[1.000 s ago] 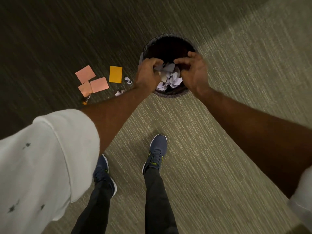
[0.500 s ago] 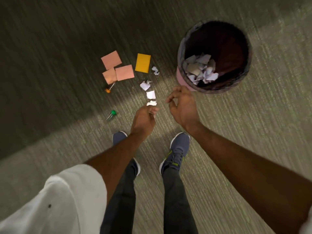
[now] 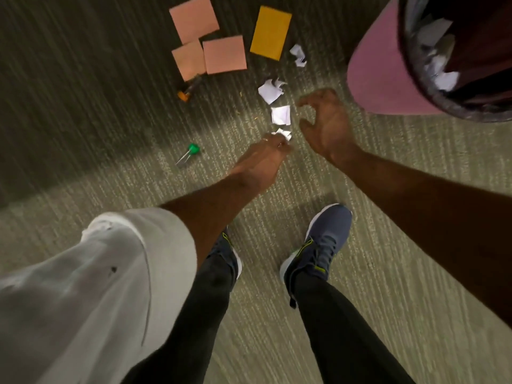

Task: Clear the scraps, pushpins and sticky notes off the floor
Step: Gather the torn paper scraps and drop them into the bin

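Several white paper scraps lie on the carpet in a line: one point(image 3: 298, 55) by the notes, one point(image 3: 271, 90) lower, a square one point(image 3: 281, 115), and the nearest scrap point(image 3: 284, 133). My left hand point(image 3: 263, 162) pinches that nearest scrap with curled fingertips. My right hand point(image 3: 325, 126) hovers just right of the square scrap, fingers curved apart and holding nothing. Three pink sticky notes point(image 3: 224, 54) and an orange one point(image 3: 271, 31) lie beyond. An orange pushpin point(image 3: 183, 95) and a green pushpin point(image 3: 193, 148) lie to the left.
A pink waste bin point(image 3: 388, 73) with a dark liner stands at the top right, with crumpled paper point(image 3: 440, 65) inside. My two blue shoes point(image 3: 322, 245) stand on the carpet below the hands. Open carpet lies to the left and right.
Both hands left the bin's mouth and came down to the floor scraps. The view dropped closer to the carpet. My left hand now has its fingertips on the nearest scrap.
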`<action>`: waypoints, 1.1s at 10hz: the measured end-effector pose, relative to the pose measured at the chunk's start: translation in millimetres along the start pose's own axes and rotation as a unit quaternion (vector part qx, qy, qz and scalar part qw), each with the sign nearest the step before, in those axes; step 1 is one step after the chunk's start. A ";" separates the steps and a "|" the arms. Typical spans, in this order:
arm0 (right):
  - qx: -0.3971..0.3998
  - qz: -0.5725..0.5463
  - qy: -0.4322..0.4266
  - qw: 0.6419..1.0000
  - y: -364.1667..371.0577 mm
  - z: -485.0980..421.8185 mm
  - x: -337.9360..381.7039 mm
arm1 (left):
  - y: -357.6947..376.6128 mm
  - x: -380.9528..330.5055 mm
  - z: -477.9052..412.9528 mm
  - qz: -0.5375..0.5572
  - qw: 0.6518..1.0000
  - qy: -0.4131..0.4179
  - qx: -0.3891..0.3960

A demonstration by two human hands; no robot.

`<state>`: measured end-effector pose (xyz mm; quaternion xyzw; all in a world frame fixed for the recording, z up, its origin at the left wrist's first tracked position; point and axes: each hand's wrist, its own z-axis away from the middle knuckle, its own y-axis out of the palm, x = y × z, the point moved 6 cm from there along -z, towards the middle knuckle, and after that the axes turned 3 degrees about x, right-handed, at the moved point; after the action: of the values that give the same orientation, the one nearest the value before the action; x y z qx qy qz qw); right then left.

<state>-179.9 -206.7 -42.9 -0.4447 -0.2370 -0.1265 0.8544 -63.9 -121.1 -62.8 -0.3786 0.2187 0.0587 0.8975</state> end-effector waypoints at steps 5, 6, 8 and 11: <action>-0.032 0.181 -0.112 0.977 89.8 -128.0 7.0 | 39.2 58.9 -92.8 -0.123 0.991 0.039 -0.032; -0.027 0.172 -0.118 0.978 87.6 -127.8 14.0 | 35.7 64.3 -99.4 -0.068 0.997 0.026 -0.006; -0.111 0.044 -0.076 0.990 50.5 -127.3 -1.4 | 24.4 61.3 -98.0 -0.022 0.999 0.024 -0.041; -0.097 0.010 0.058 0.994 42.7 -163.7 -50.2 | 15.0 53.3 -98.8 0.059 0.996 0.014 -0.067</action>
<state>-156.7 -316.2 -179.3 -0.5201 -0.1696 -0.1663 0.8204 -54.5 -183.4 -156.9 -0.4251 0.2485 0.1208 0.8619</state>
